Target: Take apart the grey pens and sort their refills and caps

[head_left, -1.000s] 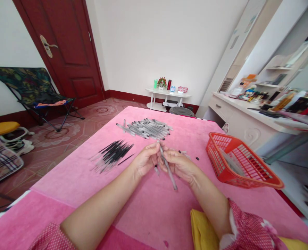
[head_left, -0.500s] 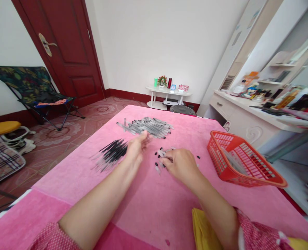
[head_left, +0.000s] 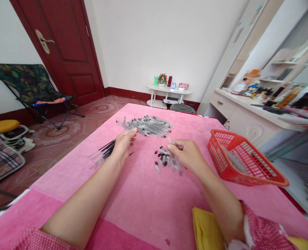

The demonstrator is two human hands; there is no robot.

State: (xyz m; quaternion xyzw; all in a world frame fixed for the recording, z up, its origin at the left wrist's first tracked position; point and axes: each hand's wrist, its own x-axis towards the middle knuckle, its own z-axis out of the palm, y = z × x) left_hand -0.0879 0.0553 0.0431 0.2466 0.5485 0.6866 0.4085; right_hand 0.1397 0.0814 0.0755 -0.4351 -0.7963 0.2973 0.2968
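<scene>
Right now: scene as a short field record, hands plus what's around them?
surface: pink cloth
left hand: fingertips at the near end of the clear barrel pile, holding one barrel
right hand: pinching a clear barrel, over the small caps
black refills: pile beside the left hand
red basket: right of the right hand, apart from it

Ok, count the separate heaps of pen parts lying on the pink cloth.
3. Clear barrels at the far middle; black refills left, partly behind the left hand; small caps beside the right hand. The red basket may hold more.
</scene>
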